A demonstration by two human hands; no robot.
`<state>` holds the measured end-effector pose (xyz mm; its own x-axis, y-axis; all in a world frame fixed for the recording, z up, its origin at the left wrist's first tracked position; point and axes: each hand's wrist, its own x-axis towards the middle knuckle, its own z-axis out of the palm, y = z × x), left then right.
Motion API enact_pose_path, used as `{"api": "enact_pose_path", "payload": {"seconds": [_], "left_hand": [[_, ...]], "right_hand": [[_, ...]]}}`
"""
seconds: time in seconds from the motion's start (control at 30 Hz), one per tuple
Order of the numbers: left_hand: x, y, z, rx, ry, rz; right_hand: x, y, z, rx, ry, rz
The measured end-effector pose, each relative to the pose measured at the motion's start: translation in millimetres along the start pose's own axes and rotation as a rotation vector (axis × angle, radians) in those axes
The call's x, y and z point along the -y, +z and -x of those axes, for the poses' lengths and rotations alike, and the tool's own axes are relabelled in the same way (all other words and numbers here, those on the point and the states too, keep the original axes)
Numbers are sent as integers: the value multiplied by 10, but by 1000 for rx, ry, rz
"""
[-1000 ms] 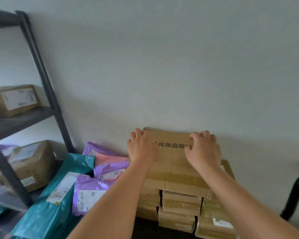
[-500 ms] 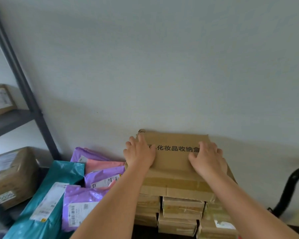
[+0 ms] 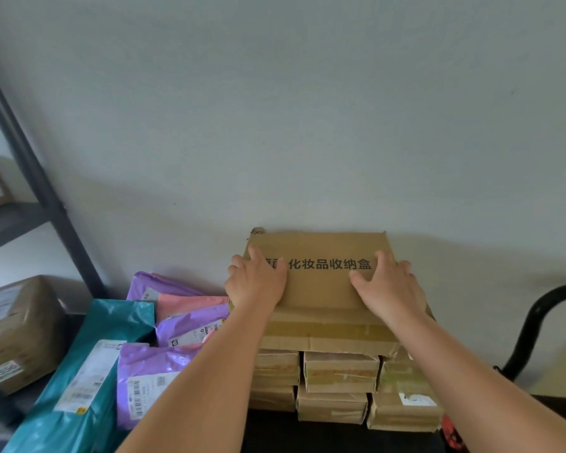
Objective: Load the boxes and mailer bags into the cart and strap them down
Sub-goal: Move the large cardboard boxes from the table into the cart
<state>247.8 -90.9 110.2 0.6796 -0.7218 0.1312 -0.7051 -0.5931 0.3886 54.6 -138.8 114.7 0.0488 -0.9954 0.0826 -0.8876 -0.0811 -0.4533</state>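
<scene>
Both hands lie palm-down on the large flat box (image 3: 321,292), which sits on top of a stack of smaller boxes (image 3: 340,371) against the wall (image 3: 307,125). The left hand (image 3: 257,284) is on the lid's left part and the right hand (image 3: 388,289) on its right part. Fingers are spread and nearly straight, pressing the cardboard, nothing clasped. Box: brown card, with one line of black printed characters running between the hands and a glossy tape band across the near face below the wrists. Its far left corner is frayed. The left hand covers the first characters. Its outer fingers sit at the lid's edge; whether they hook over is not resolvable. Left of the left forearm lie a teal mailer bag (image 3: 111,331), purple mailer bags (image 3: 151,364) and a pink mailer bag (image 3: 190,302), their labels blurred. Right of the right forearm is a black curved tube (image 3: 543,322), cut off by the frame edge.
</scene>
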Motion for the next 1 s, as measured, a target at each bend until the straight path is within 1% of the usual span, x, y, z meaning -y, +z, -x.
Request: {"api": "enact_pose_path", "payload": {"seconds": [0.27,0.47,0.7,0.87,1.0], "left_hand": [[-106,-121,60,-29,50,25],[-218,-88,206,-50,120,67],[-422,7,443,-49,230,123],[-583,84,698,-25,276,161],[-799,93,920,-56,326,190]], "right_hand": [[-44,-157,81,-74,29,-34],[-187,-237,242,-148,99,-57],[-443,-408,489,-233,187,-58],[-698,-562,664,-257,239,-41],[-964,-712,787,-309,254,-75]]}}
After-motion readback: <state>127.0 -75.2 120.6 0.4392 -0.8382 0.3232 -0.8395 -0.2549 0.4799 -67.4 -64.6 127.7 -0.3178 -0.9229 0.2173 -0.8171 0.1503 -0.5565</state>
